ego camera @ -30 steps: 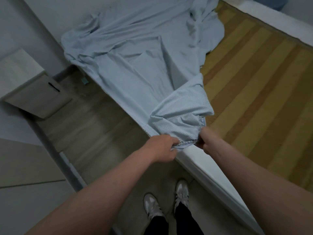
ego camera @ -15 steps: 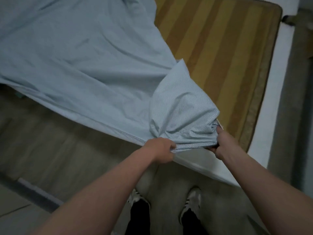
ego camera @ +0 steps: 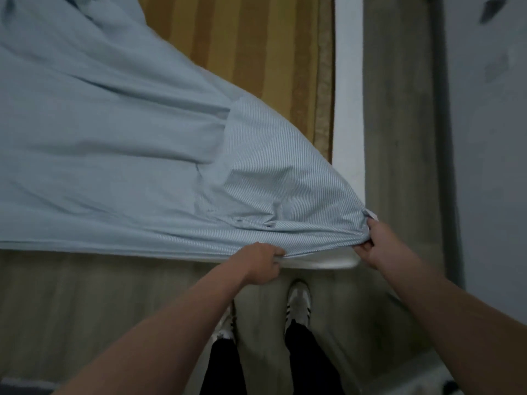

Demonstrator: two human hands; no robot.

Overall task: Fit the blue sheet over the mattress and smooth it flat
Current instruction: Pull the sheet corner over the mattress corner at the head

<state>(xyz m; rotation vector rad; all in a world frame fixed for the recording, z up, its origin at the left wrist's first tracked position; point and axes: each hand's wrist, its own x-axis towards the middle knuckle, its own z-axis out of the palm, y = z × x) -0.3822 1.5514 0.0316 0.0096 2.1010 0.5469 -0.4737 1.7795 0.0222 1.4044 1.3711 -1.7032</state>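
The pale blue sheet (ego camera: 114, 132) lies stretched across the left part of the mattress (ego camera: 349, 115), whose white edge shows on the right and at the near corner. A yellow and brown striped mat (ego camera: 256, 47) covers the bare top of the mattress. The sheet's striped corner (ego camera: 285, 189) is pulled taut toward the near right mattress corner. My left hand (ego camera: 261, 262) grips the sheet's hem at the near edge. My right hand (ego camera: 379, 242) grips the bunched corner of the sheet just past the mattress corner.
Wood-look floor (ego camera: 399, 138) runs along the right side of the bed and in front of it. A grey wall (ego camera: 490, 166) stands close on the right. My two white shoes (ego camera: 298, 300) are planted on the floor right by the bed's near edge.
Both hands have dragged the sheet's corner rightward along the near edge, from mid-bed to the mattress corner. The sheet now covers more of the striped mat and lies tauter.
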